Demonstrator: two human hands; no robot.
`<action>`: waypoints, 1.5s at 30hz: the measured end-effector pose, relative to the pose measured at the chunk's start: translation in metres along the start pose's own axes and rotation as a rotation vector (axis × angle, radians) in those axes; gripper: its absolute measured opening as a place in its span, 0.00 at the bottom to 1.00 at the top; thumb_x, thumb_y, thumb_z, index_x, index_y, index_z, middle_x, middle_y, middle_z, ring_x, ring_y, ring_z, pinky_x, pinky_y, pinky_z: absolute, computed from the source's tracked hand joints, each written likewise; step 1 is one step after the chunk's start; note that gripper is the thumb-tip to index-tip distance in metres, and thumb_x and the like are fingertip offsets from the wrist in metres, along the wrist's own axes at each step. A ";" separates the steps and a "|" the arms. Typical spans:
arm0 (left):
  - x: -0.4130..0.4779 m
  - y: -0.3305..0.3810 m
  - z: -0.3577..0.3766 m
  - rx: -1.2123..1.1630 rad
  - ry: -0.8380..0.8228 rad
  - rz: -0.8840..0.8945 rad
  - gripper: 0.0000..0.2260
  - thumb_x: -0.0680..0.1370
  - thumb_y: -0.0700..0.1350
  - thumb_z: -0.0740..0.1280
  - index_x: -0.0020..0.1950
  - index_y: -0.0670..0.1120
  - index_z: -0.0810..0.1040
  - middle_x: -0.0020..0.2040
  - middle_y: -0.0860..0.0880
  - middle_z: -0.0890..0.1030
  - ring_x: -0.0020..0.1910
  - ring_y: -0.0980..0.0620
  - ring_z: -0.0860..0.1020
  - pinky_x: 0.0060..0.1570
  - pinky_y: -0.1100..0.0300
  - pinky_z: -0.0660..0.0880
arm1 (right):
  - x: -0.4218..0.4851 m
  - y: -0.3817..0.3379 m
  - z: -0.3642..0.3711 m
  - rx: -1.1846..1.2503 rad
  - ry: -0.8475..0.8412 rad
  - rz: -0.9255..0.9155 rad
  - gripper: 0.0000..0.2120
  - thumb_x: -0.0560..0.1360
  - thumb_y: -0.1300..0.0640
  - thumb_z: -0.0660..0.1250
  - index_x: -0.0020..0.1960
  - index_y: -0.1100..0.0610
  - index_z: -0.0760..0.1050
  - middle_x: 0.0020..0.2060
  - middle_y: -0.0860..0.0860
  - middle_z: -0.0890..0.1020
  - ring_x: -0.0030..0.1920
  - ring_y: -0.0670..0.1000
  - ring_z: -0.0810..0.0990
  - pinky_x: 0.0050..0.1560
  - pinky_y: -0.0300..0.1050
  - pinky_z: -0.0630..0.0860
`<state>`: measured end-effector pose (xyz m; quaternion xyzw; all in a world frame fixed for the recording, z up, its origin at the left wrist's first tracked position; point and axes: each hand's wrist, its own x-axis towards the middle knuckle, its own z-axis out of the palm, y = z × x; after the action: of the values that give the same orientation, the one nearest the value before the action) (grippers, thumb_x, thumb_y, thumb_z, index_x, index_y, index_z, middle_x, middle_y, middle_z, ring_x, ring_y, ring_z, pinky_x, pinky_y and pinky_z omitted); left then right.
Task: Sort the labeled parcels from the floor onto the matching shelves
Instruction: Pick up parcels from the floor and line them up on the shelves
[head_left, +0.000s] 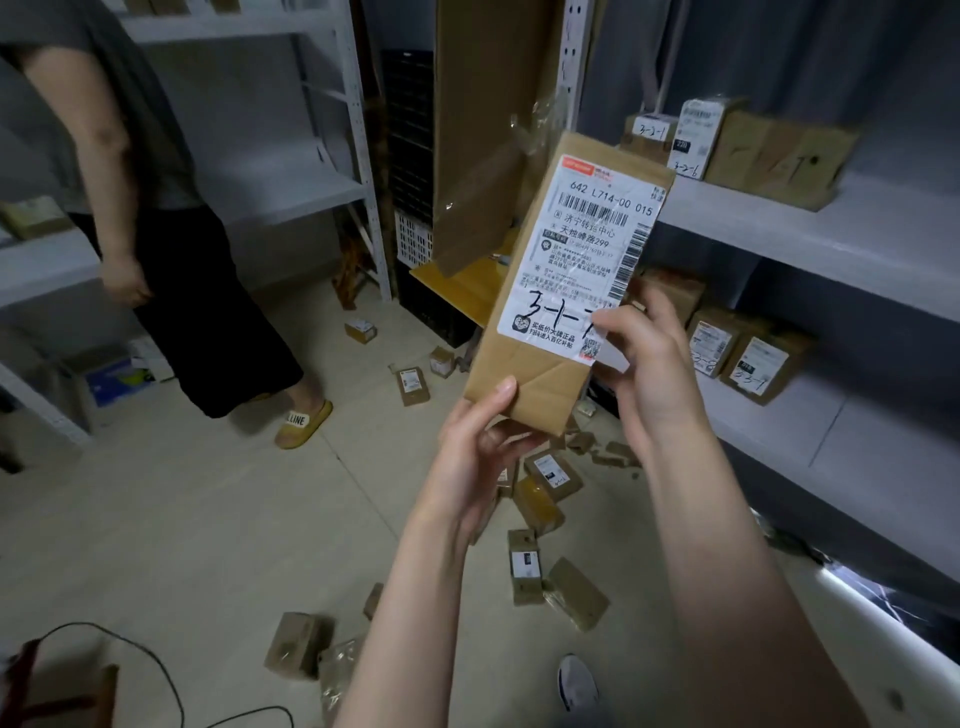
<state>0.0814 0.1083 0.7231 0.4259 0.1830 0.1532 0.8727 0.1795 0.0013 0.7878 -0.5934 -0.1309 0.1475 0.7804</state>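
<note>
A pale tiled floor (208, 519) runs between grey metal shelves on the left (291, 192) and right (831, 234). Small brown parcels (524, 566) lie scattered on it, and a black cable (156, 670) loops near the bottom edge. More parcels (753, 358) stand on the right shelves. The parcel (524, 374) is held up, tilted, in front of them. The left hand (483, 452) grips its bottom end and the right hand (649, 364) its lower right edge, fingers curled behind it. The right thumb covers the end of the handwritten "3-1-" on the label (597, 223). Another person (171, 208), cut off above the shoulder, stands on the left.
</note>
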 end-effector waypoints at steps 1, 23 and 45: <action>0.000 0.001 0.003 0.007 0.004 0.013 0.26 0.69 0.50 0.70 0.66 0.45 0.73 0.56 0.45 0.83 0.53 0.46 0.83 0.46 0.55 0.81 | 0.000 0.000 -0.001 -0.008 -0.013 0.004 0.22 0.76 0.62 0.67 0.69 0.53 0.72 0.53 0.47 0.85 0.47 0.42 0.84 0.42 0.38 0.78; 0.066 -0.013 0.089 0.331 -0.105 0.116 0.31 0.67 0.55 0.73 0.68 0.49 0.72 0.61 0.50 0.80 0.55 0.56 0.82 0.56 0.58 0.79 | 0.040 -0.036 -0.080 -0.118 0.113 -0.131 0.27 0.66 0.62 0.70 0.64 0.47 0.75 0.56 0.47 0.84 0.58 0.48 0.81 0.52 0.45 0.78; 0.200 0.037 0.377 0.969 -0.304 0.925 0.39 0.66 0.60 0.77 0.70 0.55 0.60 0.65 0.55 0.69 0.63 0.58 0.70 0.55 0.66 0.74 | 0.198 -0.232 -0.222 -0.280 0.268 -0.499 0.34 0.62 0.55 0.71 0.68 0.52 0.71 0.56 0.48 0.83 0.55 0.46 0.82 0.53 0.47 0.81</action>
<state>0.4239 -0.0448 0.9303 0.8194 -0.0943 0.3493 0.4446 0.4634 -0.1784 0.9595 -0.6589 -0.1875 -0.1476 0.7134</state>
